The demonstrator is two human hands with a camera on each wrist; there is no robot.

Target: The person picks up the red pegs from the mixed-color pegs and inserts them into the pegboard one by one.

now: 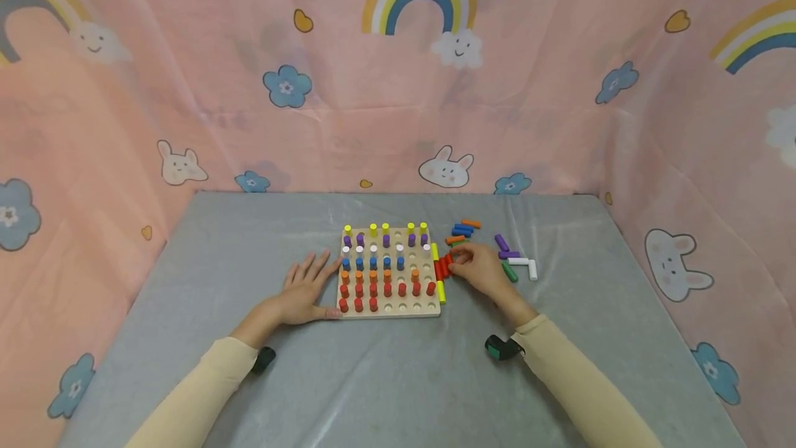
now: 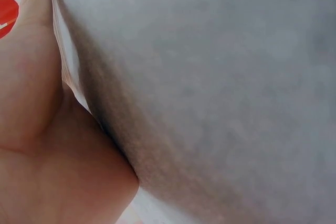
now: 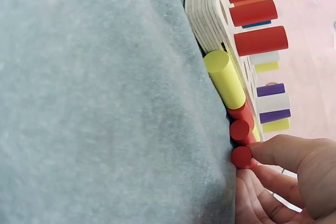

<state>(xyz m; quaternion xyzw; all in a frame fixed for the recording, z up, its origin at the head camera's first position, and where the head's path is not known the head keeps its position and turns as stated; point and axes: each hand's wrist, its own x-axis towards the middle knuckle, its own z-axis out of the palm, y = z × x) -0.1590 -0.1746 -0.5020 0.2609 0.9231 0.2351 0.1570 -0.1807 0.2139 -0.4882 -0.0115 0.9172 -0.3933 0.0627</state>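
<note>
A wooden pegboard lies on the table with rows of yellow, purple, white, blue, orange and red pegs upright in its holes. My left hand is spread flat beside it, the thumb and fingertips at its left edge. On the other side, my right hand pinches a red peg between thumb and fingers, low at the tabletop. More red pegs and a yellow peg lie along the board's right edge, close to those fingers. The left wrist view catches only the thumb and palm against the board.
Beyond my right hand lie loose blue pegs, an orange peg, purple pegs, white pegs and a green peg. A grey cloth covers the table. Pink patterned curtains hang behind and at both sides.
</note>
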